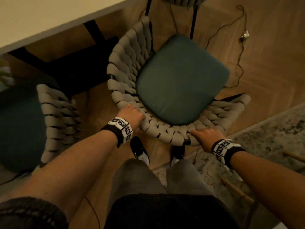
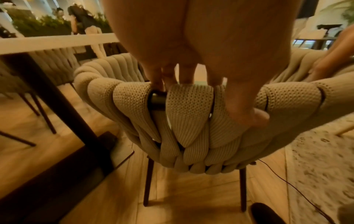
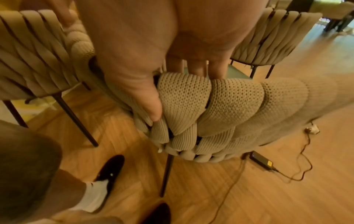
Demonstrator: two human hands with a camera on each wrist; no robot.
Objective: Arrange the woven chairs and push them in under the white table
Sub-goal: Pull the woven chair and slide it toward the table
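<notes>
A woven beige chair [image 1: 125, 66] with a dark green seat cushion [image 1: 181, 78] stands in front of me, turned at an angle to the white table [image 1: 49, 19] at the upper left. My left hand [image 1: 132, 113] grips the top rim of its curved back, fingers over the inside and thumb on the outside [image 2: 249, 115]. My right hand [image 1: 206, 134] grips the same rim further right, thumb pressed on the outer weave [image 3: 151, 109]. A second woven chair [image 1: 59, 123] stands at my left beside the table. Part of a third chair [image 1: 179, 1] shows at the top.
Dark table legs and base [image 1: 69, 70] lie under the table. Cables [image 1: 237, 52] and a power adapter [image 3: 262, 162] lie on the wooden floor right of the chair. A patterned rug [image 1: 264, 133] lies to the right. My shoes [image 1: 140, 151] are just behind the chair.
</notes>
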